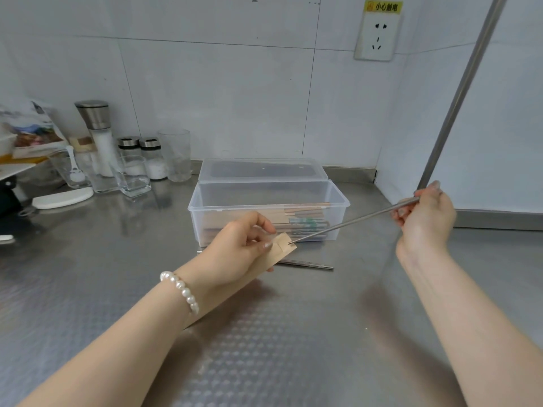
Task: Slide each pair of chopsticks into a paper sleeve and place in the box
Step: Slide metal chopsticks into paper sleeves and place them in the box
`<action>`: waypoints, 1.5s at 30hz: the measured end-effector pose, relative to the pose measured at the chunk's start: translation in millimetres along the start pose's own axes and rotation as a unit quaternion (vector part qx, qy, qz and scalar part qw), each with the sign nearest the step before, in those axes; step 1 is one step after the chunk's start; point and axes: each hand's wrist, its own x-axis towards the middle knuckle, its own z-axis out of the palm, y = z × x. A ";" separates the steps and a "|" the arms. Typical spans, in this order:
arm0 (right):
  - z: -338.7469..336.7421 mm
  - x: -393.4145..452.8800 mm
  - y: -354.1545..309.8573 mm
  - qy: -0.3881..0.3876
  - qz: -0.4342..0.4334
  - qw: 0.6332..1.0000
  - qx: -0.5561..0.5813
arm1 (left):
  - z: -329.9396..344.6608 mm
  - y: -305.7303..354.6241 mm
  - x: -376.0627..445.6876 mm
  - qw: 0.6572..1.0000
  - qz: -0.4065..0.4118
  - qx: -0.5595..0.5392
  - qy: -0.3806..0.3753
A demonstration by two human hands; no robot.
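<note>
Head view: hands apart, left [235,248] pinching sleeve [279,252], right [423,218] gripping chopsticks [352,221]; box [267,212] behind.

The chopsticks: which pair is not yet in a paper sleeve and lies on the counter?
The bare metal pair lying on the counter just in front of the clear box. Another pair is held in the air, and those in the box are sleeved.

We see two bare forearms, no sleeves. On the left wrist, back from the fingers [266,227], sits a bracelet [180,290] of round white pearly beads. The right hand [423,218] wears nothing; its nails look glossy.
</note>
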 end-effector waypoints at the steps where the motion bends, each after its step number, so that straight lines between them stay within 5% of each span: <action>1: 0.7 -1.0 0.1 -0.003 -0.013 1.000 -0.006 | 0.3 -0.2 0.7 1.000 0.002 -0.008 0.001; 14: 4.7 -9.4 0.4 -0.029 -0.035 0.999 -0.025 | -0.2 -4.0 4.5 1.000 0.006 -0.016 0.017; 26: 4.5 -14.3 0.6 -0.159 0.071 0.983 -0.065 | -0.2 -4.8 5.3 1.000 -0.004 -0.028 0.005; 38: 4.4 -23.2 -0.2 -0.300 0.175 0.928 -0.131 | -4.1 -5.3 6.4 0.998 0.003 -0.015 0.067; 45: 3.3 -35.4 2.6 -0.428 0.217 0.851 -0.211 | -2.7 -5.4 6.7 0.996 0.008 -0.001 0.087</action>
